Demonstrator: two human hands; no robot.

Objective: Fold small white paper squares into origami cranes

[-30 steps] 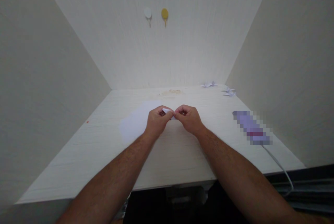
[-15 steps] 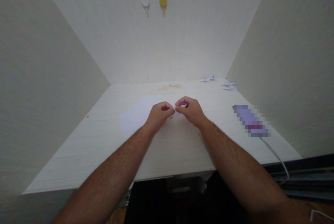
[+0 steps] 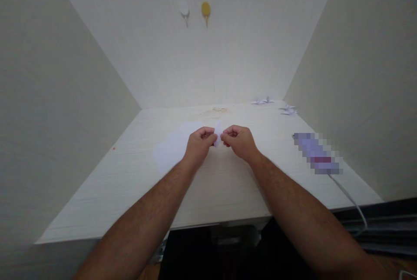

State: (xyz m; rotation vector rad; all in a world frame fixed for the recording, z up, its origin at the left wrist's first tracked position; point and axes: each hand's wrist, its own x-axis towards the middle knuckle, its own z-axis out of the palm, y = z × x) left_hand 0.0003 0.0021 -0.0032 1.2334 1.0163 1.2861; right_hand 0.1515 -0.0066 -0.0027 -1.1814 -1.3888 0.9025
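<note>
Both hands meet over the middle of the pale wood-grain surface (image 3: 130,184), just above it, and share one small piece of folded paper (image 3: 218,132). The left hand (image 3: 198,144) is curled into a loose fist, thumb and forefinger pinched on the paper's left edge; the right hand (image 3: 239,141) is curled the same way and nips the right edge, so that the knuckles of the two hands almost touch. The folded paper is white with a faint lilac cast, narrow and standing roughly upright, and its pointed top pokes up between the fingertips; the lower part is hidden behind the fingers, so the exact fold cannot be made out. Just to the left of the hands, a flat sheet of paper (image 3: 171,149) of the same pale tone lies on the surface. Far back on the right, close to the wall corner, sit several small folded paper figures (image 3: 262,101), with pointed wings. A blurred lilac object (image 3: 317,155) lies near the right edge, and a white cable (image 3: 348,196) runs from it off the front. A faint brownish stain (image 3: 219,110) marks the back of the surface, and two round hooks (image 3: 205,9), one white and one yellow, hang on the rear wall.
</note>
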